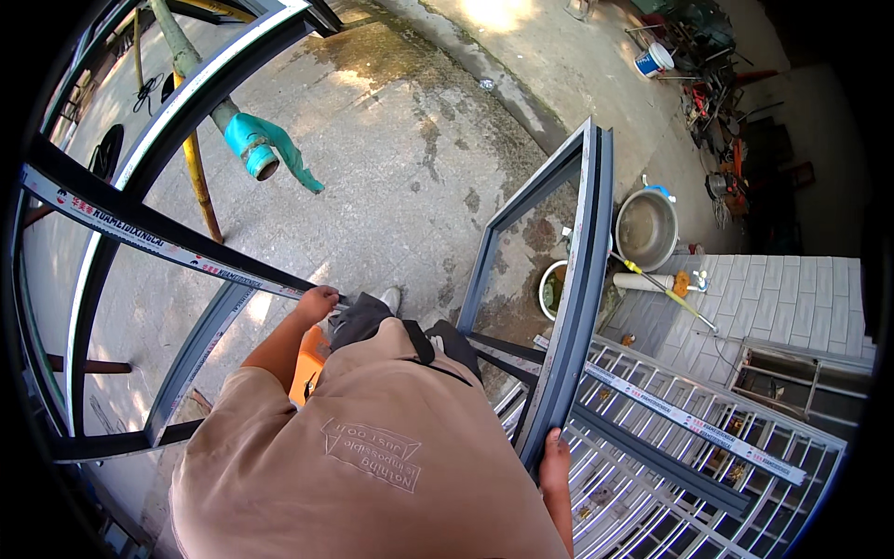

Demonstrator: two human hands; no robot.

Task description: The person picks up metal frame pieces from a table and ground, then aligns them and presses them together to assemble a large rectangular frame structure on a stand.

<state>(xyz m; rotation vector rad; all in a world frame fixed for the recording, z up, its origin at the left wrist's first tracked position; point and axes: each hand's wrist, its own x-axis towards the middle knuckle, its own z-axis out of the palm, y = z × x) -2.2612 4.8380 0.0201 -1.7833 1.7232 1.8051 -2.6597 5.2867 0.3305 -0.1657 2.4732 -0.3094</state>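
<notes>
My left hand (pixel 317 303) is closed around a dark aluminium frame bar (pixel 158 240) with a white and red label strip; it belongs to a large window frame standing on my left. My right hand (pixel 555 458) grips the lower edge of a grey aluminium window frame (pixel 579 270), which stands upright on my right and leans away over the concrete floor. My tan shirt fills the lower middle of the view between the two frames.
A pipe with a teal-wrapped end (pixel 256 149) and a yellow pole (pixel 197 177) hang at upper left. A metal basin (pixel 646 228), a small bowl (pixel 551 289) and a white tube (pixel 643 281) lie right of the grey frame. Stacked window grilles (pixel 680 438) lie at lower right. A white bucket (pixel 654 60) stands far off.
</notes>
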